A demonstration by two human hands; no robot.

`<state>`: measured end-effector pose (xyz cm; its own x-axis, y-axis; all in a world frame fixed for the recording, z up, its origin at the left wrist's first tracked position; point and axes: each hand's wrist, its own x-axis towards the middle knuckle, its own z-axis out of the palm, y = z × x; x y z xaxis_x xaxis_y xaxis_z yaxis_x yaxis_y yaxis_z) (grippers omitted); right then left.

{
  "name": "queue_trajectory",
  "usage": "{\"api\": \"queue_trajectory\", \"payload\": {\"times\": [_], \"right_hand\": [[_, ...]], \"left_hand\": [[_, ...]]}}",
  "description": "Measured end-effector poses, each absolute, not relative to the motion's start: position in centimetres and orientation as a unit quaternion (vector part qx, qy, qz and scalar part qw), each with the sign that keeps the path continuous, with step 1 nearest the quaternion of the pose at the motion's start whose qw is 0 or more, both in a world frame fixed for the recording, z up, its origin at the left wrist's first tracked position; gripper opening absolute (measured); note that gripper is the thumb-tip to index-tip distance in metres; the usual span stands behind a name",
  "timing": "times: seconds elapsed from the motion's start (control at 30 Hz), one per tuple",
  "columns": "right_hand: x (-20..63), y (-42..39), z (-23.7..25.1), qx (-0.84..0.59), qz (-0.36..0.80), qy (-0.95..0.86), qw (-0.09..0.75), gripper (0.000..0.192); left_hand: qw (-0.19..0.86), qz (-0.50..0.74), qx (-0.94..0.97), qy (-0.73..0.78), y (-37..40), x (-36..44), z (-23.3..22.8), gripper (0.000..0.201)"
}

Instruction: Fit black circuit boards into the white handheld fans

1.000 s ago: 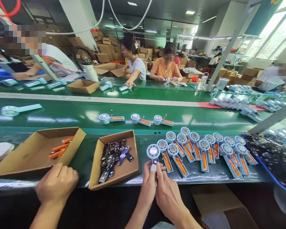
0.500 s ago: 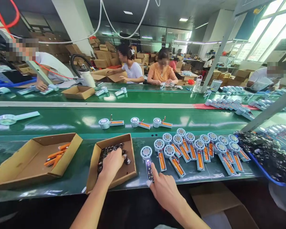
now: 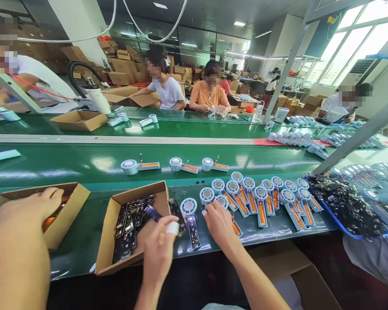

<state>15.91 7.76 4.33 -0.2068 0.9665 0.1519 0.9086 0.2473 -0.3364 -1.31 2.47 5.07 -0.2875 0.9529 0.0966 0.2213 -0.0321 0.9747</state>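
Note:
My left hand (image 3: pixel 160 247), a white covering on one fingertip, pinches a dark circuit board (image 3: pixel 177 211) blurred by motion. It is at the right side of a cardboard box (image 3: pixel 105 241) holding several circuit boards (image 3: pixel 127 228). My right hand (image 3: pixel 221 226) has its fingers closed on a light-blue handheld fan (image 3: pixel 221 200), partly hidden beneath them. Between my hands lies another fan (image 3: pixel 189 206), with a circuit board (image 3: pixel 193 232) in its handle. Behind and right of my right hand, several fans (image 3: pixel 261 206) with orange batteries in open handles lie grouped.
A co-worker's hand (image 3: pixel 42 204) reaches into the left cardboard box (image 3: pixel 79 211) over orange batteries. Three fans lie spaced along the green conveyor belt (image 3: pixel 93 163). A blue tray (image 3: pixel 358 234) of black parts stands right, near a slanted metal post (image 3: pixel 352 148). People sit across the belt.
My left hand has come out of the box with a circuit board. My right hand has moved from the board-fitted fan to a neighbouring fan. A co-worker's arm has entered at left.

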Motion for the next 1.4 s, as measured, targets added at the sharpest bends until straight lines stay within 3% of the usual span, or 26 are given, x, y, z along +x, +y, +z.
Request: {"api": "queue_trajectory", "payload": {"times": [0.17,0.27,0.43,0.57,0.7,0.83,1.07,1.4], "right_hand": [[17.3,6.8,3.4,-0.581,0.171,-0.749,0.268,0.028],[18.9,5.6,3.2,-0.545,0.256,-0.723,0.339,0.028],[20.3,3.3,3.2,-0.516,0.33,-0.717,0.332,0.027],[20.9,2.6,3.1,-0.495,0.415,-0.687,0.332,0.032],[21.2,2.7,3.0,-0.478,0.452,-0.664,0.355,0.032],[21.0,2.6,2.6,-0.484,0.424,-0.68,0.35,0.036],[22.0,1.8,3.2,-0.524,0.221,-0.746,0.346,0.044],[18.7,0.6,4.4,-0.405,0.173,-0.864,0.243,0.049]], "left_hand": [[0.477,0.534,0.401,0.572,0.1,5.8,2.6,0.026],[0.433,0.487,0.465,0.599,-0.8,6.1,0.8,0.034],[0.326,0.421,0.509,0.676,-1.9,2.1,-0.8,0.024],[0.377,0.428,0.495,0.655,-2.2,1.7,-0.4,0.017],[0.433,0.449,0.471,0.624,-1.7,4.1,0.4,0.024],[0.441,0.45,0.497,0.597,-0.4,5.7,0.8,0.027],[0.493,0.452,0.397,0.628,0.2,4.7,0.2,0.037],[0.589,0.499,0.299,0.562,0.1,4.0,0.1,0.037]]}}
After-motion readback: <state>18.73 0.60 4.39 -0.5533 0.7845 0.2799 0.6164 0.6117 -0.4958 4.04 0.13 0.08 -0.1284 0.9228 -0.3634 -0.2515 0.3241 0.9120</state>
